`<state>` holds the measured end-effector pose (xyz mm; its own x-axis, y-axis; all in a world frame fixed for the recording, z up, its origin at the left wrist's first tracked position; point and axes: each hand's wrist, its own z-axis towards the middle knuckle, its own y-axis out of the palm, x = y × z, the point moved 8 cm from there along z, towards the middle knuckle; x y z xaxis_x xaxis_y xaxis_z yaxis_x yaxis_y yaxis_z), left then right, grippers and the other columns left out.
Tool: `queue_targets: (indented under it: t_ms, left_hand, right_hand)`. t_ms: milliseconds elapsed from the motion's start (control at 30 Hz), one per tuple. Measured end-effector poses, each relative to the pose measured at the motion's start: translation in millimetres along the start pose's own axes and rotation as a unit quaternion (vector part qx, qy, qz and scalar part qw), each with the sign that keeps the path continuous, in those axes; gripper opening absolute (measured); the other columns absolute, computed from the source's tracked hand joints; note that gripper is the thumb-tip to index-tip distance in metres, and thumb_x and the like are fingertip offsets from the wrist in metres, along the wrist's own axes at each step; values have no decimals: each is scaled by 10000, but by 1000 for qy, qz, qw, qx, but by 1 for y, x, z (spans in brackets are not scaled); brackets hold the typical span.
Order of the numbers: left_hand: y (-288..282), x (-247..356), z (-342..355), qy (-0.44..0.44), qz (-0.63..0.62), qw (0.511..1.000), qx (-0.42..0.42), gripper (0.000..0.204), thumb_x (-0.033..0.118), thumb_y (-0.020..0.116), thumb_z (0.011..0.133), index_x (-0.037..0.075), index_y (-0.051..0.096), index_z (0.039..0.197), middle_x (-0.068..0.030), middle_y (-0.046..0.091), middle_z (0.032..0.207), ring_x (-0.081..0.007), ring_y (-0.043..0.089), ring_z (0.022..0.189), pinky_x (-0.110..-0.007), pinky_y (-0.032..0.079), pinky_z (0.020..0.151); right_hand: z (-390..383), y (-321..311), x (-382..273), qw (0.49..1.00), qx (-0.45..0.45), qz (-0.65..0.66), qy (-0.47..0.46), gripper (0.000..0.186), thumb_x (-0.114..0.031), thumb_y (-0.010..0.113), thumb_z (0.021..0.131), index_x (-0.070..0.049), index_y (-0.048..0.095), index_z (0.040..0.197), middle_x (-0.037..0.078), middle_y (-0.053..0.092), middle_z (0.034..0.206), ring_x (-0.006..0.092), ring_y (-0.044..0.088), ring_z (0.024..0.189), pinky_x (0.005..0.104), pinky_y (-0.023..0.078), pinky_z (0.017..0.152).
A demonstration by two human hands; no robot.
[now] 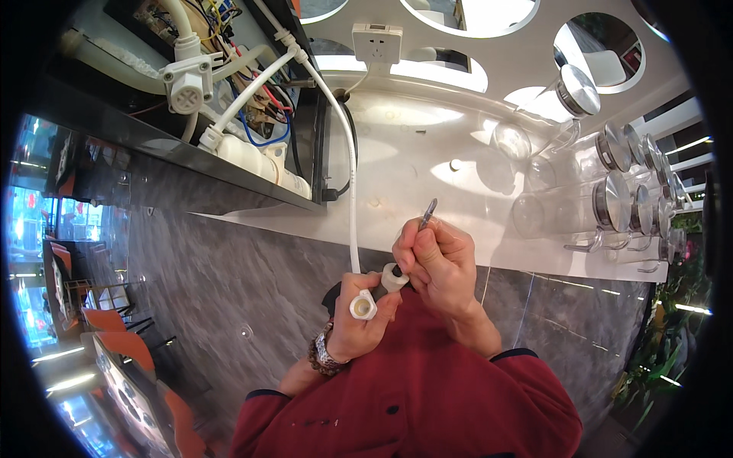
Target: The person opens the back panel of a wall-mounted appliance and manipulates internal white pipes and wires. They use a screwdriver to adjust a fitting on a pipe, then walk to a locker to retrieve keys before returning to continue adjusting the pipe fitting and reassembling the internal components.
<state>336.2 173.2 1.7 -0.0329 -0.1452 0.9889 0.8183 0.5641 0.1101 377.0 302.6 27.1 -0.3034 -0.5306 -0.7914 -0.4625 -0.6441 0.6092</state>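
Note:
My left hand [353, 330] is closed around a white plastic hose fitting with a hex nut [363, 306], its round opening turned up. A white hose [353, 191] comes down from the machine to this hand. Between the same fingers sits a pale, ring-ended fitting [394, 277] with something dark in its mouth. Just right of it, my right hand [447, 271] pinches a slim metal screwdriver bit [430, 213], whose tip points up and away from me. The fingers hide its middle, so I cannot tell whether the dark part belongs to it.
At upper left stands an opened black-framed machine [252, 182] with coloured wires, tubes and a white valve [187, 84]. Several clear jugs with metal lids [612, 200] lie on the white counter [427, 153] at right. A socket box [377, 43] is at the back; orange chairs [126, 347] stand at left.

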Motion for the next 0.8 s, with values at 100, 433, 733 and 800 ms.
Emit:
queue_targets:
  t_ms: [100,433,733,800]
  left_hand:
    - [-7,4,2,13,29,999,-36,246,86,526,1001,8,333,1132,-139,599,875,-92,534,624,-222,452,540]
    - [-11,18,10,65,83,978,-179,550,423,632,931,34,405,1247,-162,548,1192,-272,607,1023,-385,492,853]
    - [-12,-1,-11,-162,-221,954,-119,462,223,608,981,-26,491,1352,-79,556,1085,-157,595,930,-310,522,849]
    - [-18,-7,-16,-181,-230,951,-98,438,200,607,981,-22,508,1346,-55,538,1042,-131,566,866,-275,500,775]
  right_hand:
    - [3,4,-1,995,-62,-76,-17,360,-277,457,1056,39,618,990,51,640,806,52,465,542,196,399,506]
    - [-34,3,-2,982,-22,-154,-105,351,-223,400,1054,66,596,1094,157,671,1042,209,624,931,324,497,829]
    - [-65,2,-31,843,-145,-508,-102,339,-14,649,851,43,610,1183,116,602,758,248,591,627,329,479,579]
    - [-75,2,-28,825,-168,-535,-74,337,-9,654,848,34,614,1179,110,599,753,241,594,616,325,477,545]
